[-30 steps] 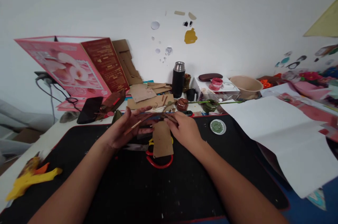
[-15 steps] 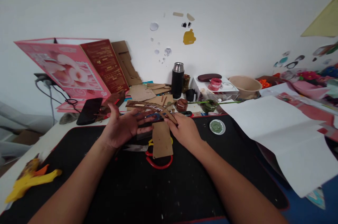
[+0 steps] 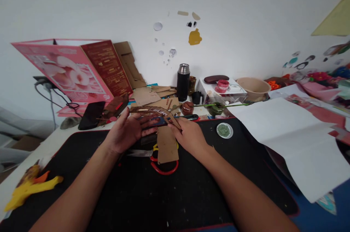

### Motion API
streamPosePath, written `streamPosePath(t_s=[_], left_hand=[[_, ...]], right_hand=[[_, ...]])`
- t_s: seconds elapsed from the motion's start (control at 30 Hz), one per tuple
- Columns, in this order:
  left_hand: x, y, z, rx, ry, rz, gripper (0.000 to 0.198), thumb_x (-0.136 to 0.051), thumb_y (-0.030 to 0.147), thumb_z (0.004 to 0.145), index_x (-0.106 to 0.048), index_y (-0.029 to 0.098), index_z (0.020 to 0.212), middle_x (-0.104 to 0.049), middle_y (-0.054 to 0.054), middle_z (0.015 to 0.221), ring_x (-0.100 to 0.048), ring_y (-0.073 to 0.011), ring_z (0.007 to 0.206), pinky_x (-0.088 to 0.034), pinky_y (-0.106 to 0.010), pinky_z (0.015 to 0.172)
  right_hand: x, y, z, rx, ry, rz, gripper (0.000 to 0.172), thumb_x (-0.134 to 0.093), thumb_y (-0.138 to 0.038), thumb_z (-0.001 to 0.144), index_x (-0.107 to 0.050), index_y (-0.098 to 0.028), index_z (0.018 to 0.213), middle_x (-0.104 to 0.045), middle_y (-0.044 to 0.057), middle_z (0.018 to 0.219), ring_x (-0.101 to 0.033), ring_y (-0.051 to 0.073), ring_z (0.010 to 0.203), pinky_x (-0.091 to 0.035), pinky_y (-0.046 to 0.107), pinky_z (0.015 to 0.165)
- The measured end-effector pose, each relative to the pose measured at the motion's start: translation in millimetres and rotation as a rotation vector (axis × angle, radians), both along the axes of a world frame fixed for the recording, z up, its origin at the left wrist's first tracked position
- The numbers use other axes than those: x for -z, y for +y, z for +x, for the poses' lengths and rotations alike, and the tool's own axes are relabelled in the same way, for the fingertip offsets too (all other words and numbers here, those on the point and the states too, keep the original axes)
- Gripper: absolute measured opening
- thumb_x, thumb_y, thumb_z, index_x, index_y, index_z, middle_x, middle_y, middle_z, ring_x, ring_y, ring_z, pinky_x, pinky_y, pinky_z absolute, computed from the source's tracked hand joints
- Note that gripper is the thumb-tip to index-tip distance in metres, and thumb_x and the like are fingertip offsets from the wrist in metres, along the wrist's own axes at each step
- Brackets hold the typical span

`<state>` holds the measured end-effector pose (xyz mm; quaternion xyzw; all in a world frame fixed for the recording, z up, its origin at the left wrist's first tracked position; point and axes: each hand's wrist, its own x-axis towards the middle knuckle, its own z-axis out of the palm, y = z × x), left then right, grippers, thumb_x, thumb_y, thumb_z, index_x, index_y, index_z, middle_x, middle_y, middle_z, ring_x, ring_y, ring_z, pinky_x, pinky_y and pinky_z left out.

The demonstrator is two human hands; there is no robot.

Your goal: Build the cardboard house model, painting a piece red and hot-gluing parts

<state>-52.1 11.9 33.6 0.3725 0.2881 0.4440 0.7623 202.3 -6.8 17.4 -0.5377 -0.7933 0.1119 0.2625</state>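
My left hand [image 3: 127,132] lies palm up over the black mat [image 3: 136,195], fingers stretched out under a fan of thin brown cardboard strips [image 3: 153,112]. My right hand [image 3: 188,135] pinches the right end of that fan where the strips meet. A rectangular piece of brown cardboard [image 3: 166,145] lies flat just below both hands. It covers part of the scissors [image 3: 163,167], whose red and yellow handles stick out beneath it.
A pink box [image 3: 68,69] and a phone [image 3: 91,115] stand at the back left, a black flask [image 3: 183,82] and cardboard scraps [image 3: 149,97] behind the hands. A round green lid [image 3: 224,130], white paper sheets [image 3: 295,140], a beige bowl [image 3: 253,88] lie right. Yellow object [image 3: 30,188] at the left edge.
The strips, bunched across my left palm a second ago, now spread out as a fan above my fingers. My left hand turned more open and flat; the right hand stayed at the strips' end.
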Motion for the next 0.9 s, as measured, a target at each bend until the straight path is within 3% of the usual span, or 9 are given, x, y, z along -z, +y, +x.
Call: streamPosePath(t_s=[0.23,0.43,0.7,0.8,0.9], left_hand=[[9.1,-1,5,0.016,-0.025,0.073,0.062,-0.076,0.062,0.088,-0.075,0.017,0.130,-0.064,-0.018,0.151,-0.056,-0.0388,0.141,-0.050,-0.052,0.112],[19.5,-1,9,0.159,-0.104,0.056,0.053,-0.074,0.052,0.093,-0.068,0.030,0.141,-0.066,-0.012,0.150,-0.055,-0.0352,0.145,-0.045,-0.051,0.117],[18.1,-5,12,0.151,-0.072,0.074,0.061,-0.074,0.038,0.094,-0.056,0.035,0.152,-0.058,-0.010,0.159,-0.052,-0.0355,0.147,-0.052,-0.050,0.110],[17.7,-4,12,0.105,-0.053,0.077,0.057,-0.075,0.032,0.092,-0.061,0.032,0.147,-0.061,-0.010,0.155,-0.055,-0.0353,0.143,-0.055,-0.046,0.103],[17.0,-2,8,0.046,-0.099,0.068,0.032,-0.075,0.032,0.092,-0.074,0.029,0.124,-0.070,-0.010,0.142,-0.062,-0.0339,0.135,-0.056,-0.048,0.102]], right_hand=[[-0.4,-3,-5,-0.079,0.139,-0.048,0.022,-0.059,-0.031,0.107,-0.076,-0.019,0.116,-0.080,0.010,0.110,-0.074,0.027,0.101,-0.051,0.034,0.084],[-1.3,-7,-11,-0.103,0.276,-0.115,0.019,-0.063,-0.033,0.105,-0.078,-0.021,0.106,-0.082,0.008,0.106,-0.075,0.027,0.099,-0.051,0.035,0.084],[0.3,-8,-12,-0.158,0.402,-0.241,0.017,-0.067,-0.035,0.103,-0.076,-0.022,0.107,-0.081,0.006,0.102,-0.073,0.022,0.088,-0.050,0.031,0.076],[-0.8,-10,-13,-0.173,0.380,-0.269,0.024,-0.069,-0.039,0.101,-0.074,-0.020,0.115,-0.079,0.005,0.096,-0.069,0.020,0.077,-0.046,0.028,0.067],[-2.2,-11,-13,-0.179,0.343,-0.281,0.026,-0.070,-0.043,0.100,-0.073,-0.018,0.110,-0.076,0.004,0.088,-0.064,0.018,0.071,-0.040,0.027,0.062]])
